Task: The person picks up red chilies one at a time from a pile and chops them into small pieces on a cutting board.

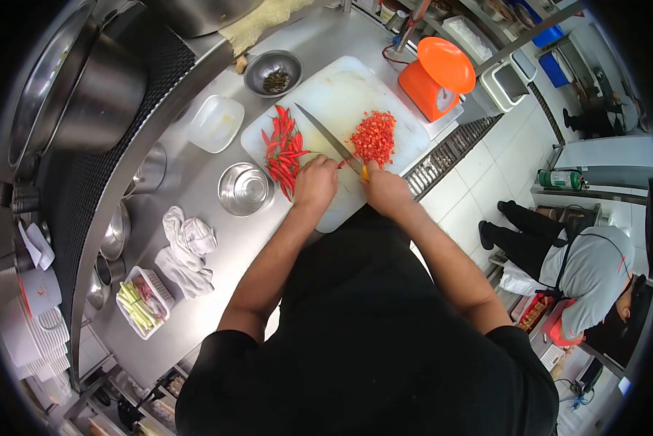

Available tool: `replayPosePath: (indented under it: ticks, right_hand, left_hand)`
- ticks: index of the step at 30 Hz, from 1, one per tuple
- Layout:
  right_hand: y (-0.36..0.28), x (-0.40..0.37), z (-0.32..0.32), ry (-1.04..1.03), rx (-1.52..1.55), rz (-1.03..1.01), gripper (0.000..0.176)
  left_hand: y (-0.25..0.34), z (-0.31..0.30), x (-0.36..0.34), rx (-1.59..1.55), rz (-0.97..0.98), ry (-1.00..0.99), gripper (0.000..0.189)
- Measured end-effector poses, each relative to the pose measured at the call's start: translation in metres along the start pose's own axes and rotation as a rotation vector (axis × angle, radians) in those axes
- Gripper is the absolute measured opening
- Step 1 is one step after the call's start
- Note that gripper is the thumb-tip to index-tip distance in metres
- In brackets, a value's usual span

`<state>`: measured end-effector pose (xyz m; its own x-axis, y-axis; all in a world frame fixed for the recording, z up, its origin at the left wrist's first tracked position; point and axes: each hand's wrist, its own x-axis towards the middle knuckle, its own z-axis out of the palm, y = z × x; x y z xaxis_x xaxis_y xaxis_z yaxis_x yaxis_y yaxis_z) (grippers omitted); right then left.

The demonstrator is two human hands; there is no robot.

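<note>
My right hand (387, 191) is closed round the yellow handle of a kitchen knife (326, 134), whose blade slants up and left over the white cutting board (355, 76). Fingers curled, my left hand (317, 180) presses on the board with a red chili pepper (341, 165); only the chili's end by the blade shows. Whole red chilies (283, 149) lie heaped left of the knife. To its right is a pile of chopped red chili (374, 138). A dark metal bowl (273, 73) at the board's far left corner holds dark greenish bits.
An orange scale (437, 78) stands beyond the board's right. On the left are a steel bowl (245, 189), a white plastic tub (217, 123), a cloth (187, 251) and a basket (168, 285) of green stalks. Another person (592, 261) works at the right.
</note>
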<state>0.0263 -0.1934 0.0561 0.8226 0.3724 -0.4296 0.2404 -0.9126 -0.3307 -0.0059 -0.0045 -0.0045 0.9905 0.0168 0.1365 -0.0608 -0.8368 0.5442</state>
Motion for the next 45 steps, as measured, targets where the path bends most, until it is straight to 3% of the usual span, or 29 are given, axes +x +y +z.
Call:
replayPosePath:
  ticks: [8,16,25,29,34,45]
  right_hand:
    - [-0.017,-0.007,-0.011,-0.015,-0.062,-0.014,0.030]
    - [-0.019,0.005,0.012,-0.008,-0.022,-0.006,0.031]
    - [-0.027,0.002,-0.006,-0.023,-0.077,-0.029,0.029]
    - [-0.019,0.013,0.021,0.041,-0.026,-0.030,0.031]
    - [-0.029,0.009,-0.010,-0.043,-0.051,-0.027,0.032]
    - [-0.026,0.011,0.001,-0.031,-0.082,-0.057,0.041]
  left_hand:
    - [-0.001,-0.006,0.002,-0.011,-0.074,-0.027,0.009]
    - [-0.002,-0.003,0.003,0.017,-0.039,-0.055,0.008]
    - [-0.005,-0.002,0.004,0.033,-0.008,-0.056,0.008]
    - [-0.002,-0.005,0.003,-0.009,-0.008,-0.044,0.009]
    - [-0.007,-0.001,0.006,-0.019,0.014,-0.051,0.009]
    - [-0.007,-0.005,0.008,-0.025,-0.018,-0.100,0.011]
